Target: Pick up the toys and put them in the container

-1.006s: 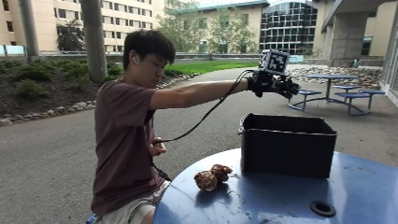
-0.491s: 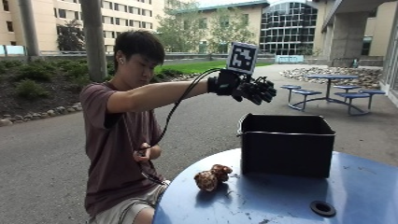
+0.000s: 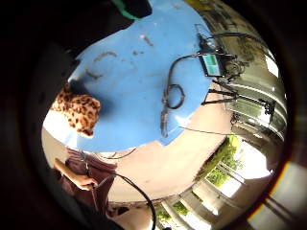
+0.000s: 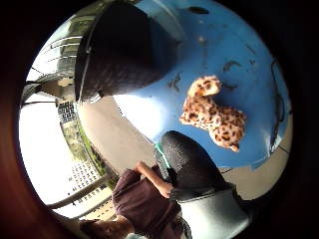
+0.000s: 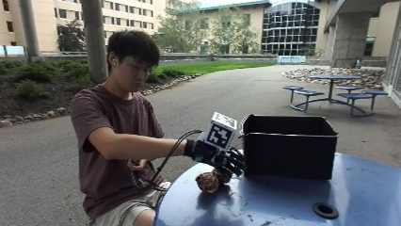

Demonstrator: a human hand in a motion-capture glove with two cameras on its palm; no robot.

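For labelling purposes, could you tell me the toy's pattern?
The toy is leopard-spotted, tan with dark spots; the thumb-side palm view shows it best.

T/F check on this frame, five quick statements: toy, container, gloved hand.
1. The leopard-spotted plush toy lies on the blue table. True.
2. The toy is inside the black container. False: it lies on the table beside the container.
3. The gloved right hand is over the toy. True.
4. The container lies tipped on its side. False: it stands upright, open at the top.
5. The hand has lifted the toy off the table. False: the toy rests on the table.
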